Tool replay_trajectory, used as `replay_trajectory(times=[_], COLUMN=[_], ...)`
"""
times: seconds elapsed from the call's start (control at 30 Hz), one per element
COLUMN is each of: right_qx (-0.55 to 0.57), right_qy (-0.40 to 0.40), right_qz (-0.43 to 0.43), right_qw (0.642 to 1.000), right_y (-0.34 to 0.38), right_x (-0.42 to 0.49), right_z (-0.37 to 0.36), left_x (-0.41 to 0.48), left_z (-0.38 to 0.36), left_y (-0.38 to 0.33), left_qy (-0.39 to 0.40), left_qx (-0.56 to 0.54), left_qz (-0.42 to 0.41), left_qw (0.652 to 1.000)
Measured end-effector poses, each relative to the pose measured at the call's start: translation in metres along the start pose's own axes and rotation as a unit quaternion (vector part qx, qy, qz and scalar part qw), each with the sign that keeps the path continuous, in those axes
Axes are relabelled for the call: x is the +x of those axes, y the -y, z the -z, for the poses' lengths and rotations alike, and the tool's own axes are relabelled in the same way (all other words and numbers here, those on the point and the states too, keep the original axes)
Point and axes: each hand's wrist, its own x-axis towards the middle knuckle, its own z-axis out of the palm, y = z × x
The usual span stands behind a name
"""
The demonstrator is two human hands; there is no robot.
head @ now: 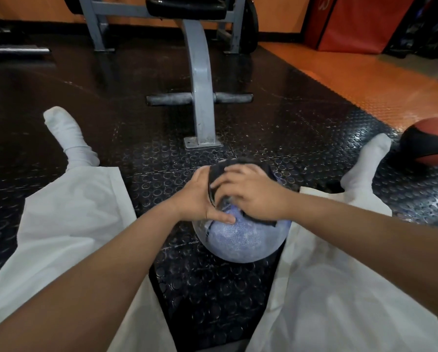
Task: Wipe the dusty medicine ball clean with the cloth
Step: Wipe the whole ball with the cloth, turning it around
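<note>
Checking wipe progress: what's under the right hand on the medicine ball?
The dark cloth lies under the right hand, over the top of the medicine ball. The surface beneath it is covered; the near face below shows pale dust.

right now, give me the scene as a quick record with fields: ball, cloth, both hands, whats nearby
medicine ball: blue, dusty, on the studded floor between the person's legs
cloth: dark, draped over the ball's top
right hand: spread fingers press the cloth onto the ball
left hand: steadies the ball's left side, thumb laid on it
dust: near face pale and blotchy, not yet wiped
nearby: red and black ball on the right; grey bench frame ahead
</note>
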Motion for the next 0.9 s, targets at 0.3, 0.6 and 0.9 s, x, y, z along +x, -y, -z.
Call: replay_trajectory(times=[0.3,0.6,0.9], right_qx=[-0.045,-0.171,0.028], right_qy=[0.001,-0.139,-0.032], right_qz=[-0.116,-0.265,-0.407], right_qw=[0.992,0.939,0.912], right_y=[-0.005,0.018,-0.027], right_x=[0.039,0.036,0.044], right_z=[0.011,-0.024,0.012], left_x=[0.001,0.011,0.008], left_z=[-0.001,-0.001,-0.021], left_y=[-0.010,-0.009,-0.022], left_qy=[0.036,0.025,-0.016], left_qx=[0.059,0.011,-0.013], left_qz=[0.023,0.045,0.008], left_qw=[0.997,0.999,1.000])
